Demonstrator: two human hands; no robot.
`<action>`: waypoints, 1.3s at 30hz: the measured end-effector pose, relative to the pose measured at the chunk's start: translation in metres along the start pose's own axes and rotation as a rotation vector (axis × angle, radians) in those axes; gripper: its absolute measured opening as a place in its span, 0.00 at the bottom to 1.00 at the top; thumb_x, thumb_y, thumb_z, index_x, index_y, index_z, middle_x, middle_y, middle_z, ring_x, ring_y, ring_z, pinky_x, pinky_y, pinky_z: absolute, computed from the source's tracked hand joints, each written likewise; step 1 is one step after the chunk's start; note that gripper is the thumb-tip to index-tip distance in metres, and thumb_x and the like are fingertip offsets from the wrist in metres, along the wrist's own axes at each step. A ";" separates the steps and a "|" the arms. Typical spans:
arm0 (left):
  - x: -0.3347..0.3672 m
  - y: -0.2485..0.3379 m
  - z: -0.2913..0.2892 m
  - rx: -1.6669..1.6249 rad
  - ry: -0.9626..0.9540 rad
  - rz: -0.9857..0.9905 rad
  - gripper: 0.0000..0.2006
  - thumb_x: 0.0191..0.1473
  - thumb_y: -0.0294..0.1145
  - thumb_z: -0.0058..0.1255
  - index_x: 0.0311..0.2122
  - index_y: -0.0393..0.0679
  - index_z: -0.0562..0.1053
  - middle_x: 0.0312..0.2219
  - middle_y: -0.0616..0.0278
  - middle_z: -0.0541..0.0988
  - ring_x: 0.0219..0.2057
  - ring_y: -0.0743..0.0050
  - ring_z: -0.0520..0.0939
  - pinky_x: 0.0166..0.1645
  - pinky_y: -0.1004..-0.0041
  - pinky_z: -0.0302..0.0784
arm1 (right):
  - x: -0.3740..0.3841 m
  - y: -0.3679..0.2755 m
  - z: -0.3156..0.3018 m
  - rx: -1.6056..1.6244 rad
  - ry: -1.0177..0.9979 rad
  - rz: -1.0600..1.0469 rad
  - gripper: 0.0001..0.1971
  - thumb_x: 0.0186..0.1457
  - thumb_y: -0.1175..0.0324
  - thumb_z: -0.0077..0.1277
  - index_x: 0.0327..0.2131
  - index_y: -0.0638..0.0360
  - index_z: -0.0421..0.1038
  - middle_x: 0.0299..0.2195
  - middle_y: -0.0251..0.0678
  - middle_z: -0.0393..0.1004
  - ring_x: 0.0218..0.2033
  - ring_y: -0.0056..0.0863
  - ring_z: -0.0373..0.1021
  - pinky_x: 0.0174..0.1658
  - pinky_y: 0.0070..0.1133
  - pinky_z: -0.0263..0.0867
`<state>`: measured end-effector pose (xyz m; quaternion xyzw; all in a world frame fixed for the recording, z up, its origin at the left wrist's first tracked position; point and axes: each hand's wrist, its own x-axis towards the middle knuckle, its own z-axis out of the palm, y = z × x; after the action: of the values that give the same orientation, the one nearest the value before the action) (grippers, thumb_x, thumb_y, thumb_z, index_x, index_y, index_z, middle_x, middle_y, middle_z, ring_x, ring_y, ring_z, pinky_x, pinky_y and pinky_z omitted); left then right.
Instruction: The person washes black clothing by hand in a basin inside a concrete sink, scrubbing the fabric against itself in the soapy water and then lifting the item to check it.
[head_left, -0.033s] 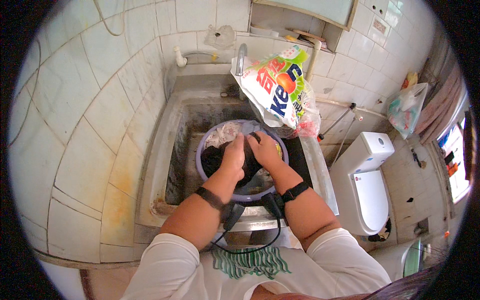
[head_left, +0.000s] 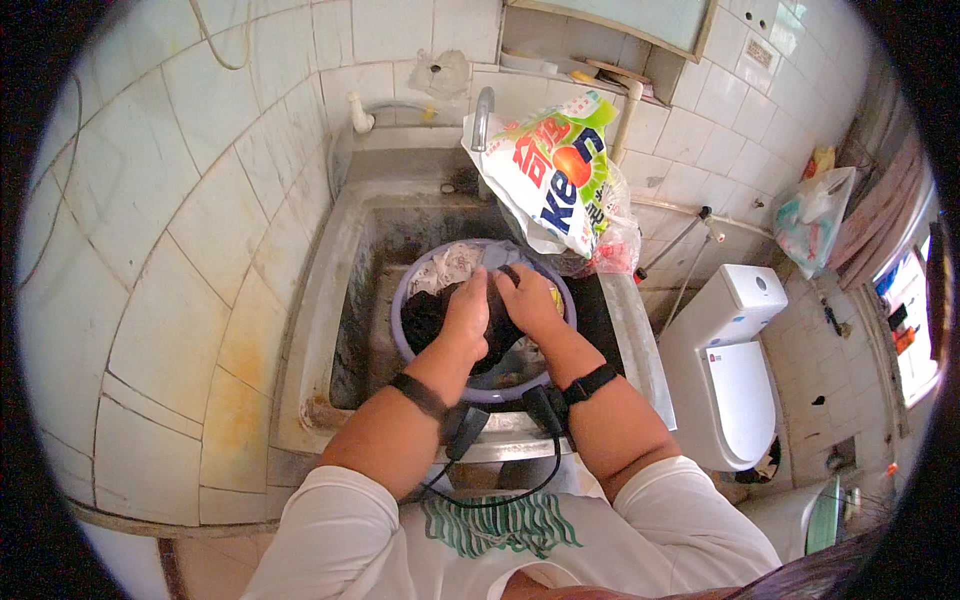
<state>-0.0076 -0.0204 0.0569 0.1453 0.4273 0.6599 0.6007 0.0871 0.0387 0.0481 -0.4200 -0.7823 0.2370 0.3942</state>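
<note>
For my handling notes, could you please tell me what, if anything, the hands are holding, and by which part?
The left hand and right hand hold black cloth by a bunched part between them; whether edge or middle cannot be told.

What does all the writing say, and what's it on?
Big white-and-green plastic bag: large red and blue lettering, which I won't copy out.
Small red label on the glossy white toilet: too small to read.
Pale rectangular wall plate: too blurred.
Pale reddish-patterned cloth in the round lavender plastic basin: no readable words.
</note>
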 end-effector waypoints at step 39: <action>0.024 0.031 -0.040 0.381 -0.123 -0.030 0.27 0.39 0.20 0.56 0.49 0.34 0.65 0.39 0.52 0.74 0.38 0.56 0.75 0.43 0.67 0.71 | 0.021 0.006 -0.039 1.329 0.034 0.662 0.14 0.52 0.64 0.47 0.40 0.61 0.67 0.34 0.38 0.72 0.33 0.31 0.70 0.37 0.29 0.67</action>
<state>-0.0624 -0.0113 0.0486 0.2899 0.5090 0.5478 0.5973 0.1146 0.0613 0.0753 -0.3102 -0.3003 0.7604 0.4852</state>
